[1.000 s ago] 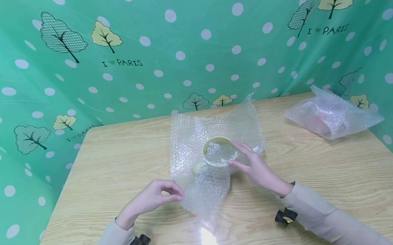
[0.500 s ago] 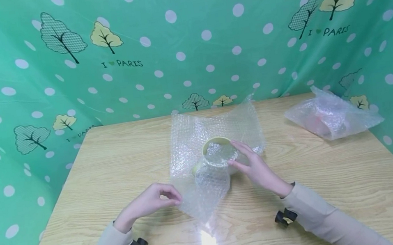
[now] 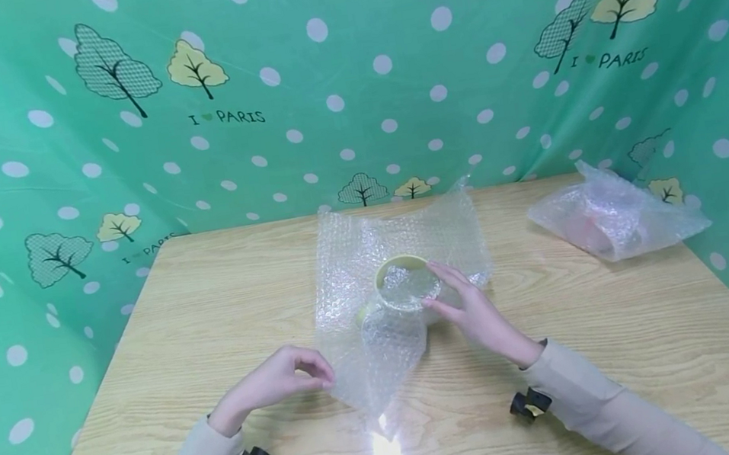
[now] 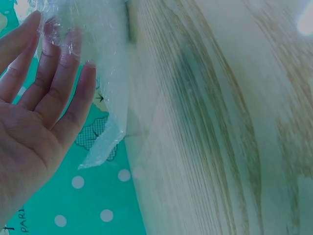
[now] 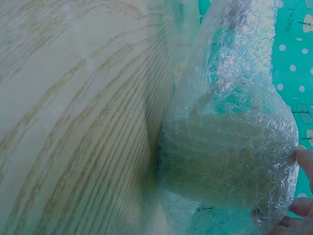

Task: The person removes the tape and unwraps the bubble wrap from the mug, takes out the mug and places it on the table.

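A yellow-green cup (image 3: 400, 262) stands on a sheet of bubble wrap (image 3: 400, 234) in the middle of the wooden table (image 3: 209, 309). A flap of the wrap covers its near side and dips into its mouth. My right hand (image 3: 445, 294) holds the cup's right side, fingers on the rim, thumb lower down. Its fingertips (image 5: 304, 159) touch the wrapped cup (image 5: 220, 171) in the right wrist view. To the cup's near left, my left hand (image 3: 318, 376) pinches the flap's loose edge. The left wrist view shows wrap (image 4: 105, 58) draped over that hand's fingertips (image 4: 58, 41).
A second bundle of bubble wrap (image 3: 612, 214) with something pinkish inside lies at the table's back right. Green dotted cloth (image 3: 344, 69) walls the table at the back and both sides. Bare wood lies left and right of the cup.
My left hand has drawn the pinched flap slightly left and toward me, stretching it. The right hand and the cup have stayed put.
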`<state>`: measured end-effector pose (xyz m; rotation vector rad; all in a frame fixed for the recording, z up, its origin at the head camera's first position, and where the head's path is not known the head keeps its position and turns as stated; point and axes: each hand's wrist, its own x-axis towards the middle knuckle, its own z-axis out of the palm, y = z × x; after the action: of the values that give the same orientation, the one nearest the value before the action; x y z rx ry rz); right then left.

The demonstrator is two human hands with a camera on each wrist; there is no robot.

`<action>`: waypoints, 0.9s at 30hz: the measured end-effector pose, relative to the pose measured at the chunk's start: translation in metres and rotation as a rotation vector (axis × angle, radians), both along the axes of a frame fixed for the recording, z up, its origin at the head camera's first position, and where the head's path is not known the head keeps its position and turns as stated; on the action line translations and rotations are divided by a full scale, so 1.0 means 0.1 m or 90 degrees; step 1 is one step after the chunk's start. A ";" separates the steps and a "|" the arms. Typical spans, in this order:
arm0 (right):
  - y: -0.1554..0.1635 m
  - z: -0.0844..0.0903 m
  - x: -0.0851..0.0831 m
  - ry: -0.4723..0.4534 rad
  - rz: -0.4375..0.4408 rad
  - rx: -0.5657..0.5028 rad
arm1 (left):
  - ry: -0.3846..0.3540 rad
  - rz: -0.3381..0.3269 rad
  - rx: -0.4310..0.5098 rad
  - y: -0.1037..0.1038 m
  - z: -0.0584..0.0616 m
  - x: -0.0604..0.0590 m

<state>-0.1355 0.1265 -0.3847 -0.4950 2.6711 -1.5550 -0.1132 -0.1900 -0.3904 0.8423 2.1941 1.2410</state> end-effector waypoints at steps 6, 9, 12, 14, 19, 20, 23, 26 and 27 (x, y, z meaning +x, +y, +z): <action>0.00 -0.01 0.00 0.010 -0.001 0.001 | -0.008 -0.005 -0.008 -0.01 0.00 0.01; 0.00 -0.01 -0.01 0.019 -0.003 0.001 | -0.011 -0.008 -0.006 -0.03 -0.01 0.00; 0.00 -0.01 -0.01 0.017 -0.004 0.002 | -0.013 -0.014 -0.001 -0.05 -0.02 -0.01; 0.01 -0.01 -0.01 0.013 -0.003 0.004 | -0.009 -0.021 0.002 -0.06 -0.02 -0.02; 0.01 0.00 -0.01 0.006 0.000 0.006 | -0.013 -0.043 0.008 -0.12 0.02 -0.06; 0.01 0.01 -0.01 0.005 0.000 0.006 | -0.016 -0.050 0.012 -0.13 0.03 -0.07; 0.01 0.01 -0.01 0.006 0.000 0.005 | -0.023 -0.064 0.022 -0.17 0.07 -0.11; 0.01 0.00 -0.02 0.006 -0.001 0.006 | -0.028 -0.060 0.027 -0.18 0.12 -0.16; 0.01 0.00 -0.02 0.006 -0.002 0.007 | -0.027 -0.054 0.025 -0.18 0.14 -0.17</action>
<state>-0.1374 0.1273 -0.3845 -0.5000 2.6866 -1.5427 -0.1304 -0.2081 -0.3768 0.9069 2.0846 1.2527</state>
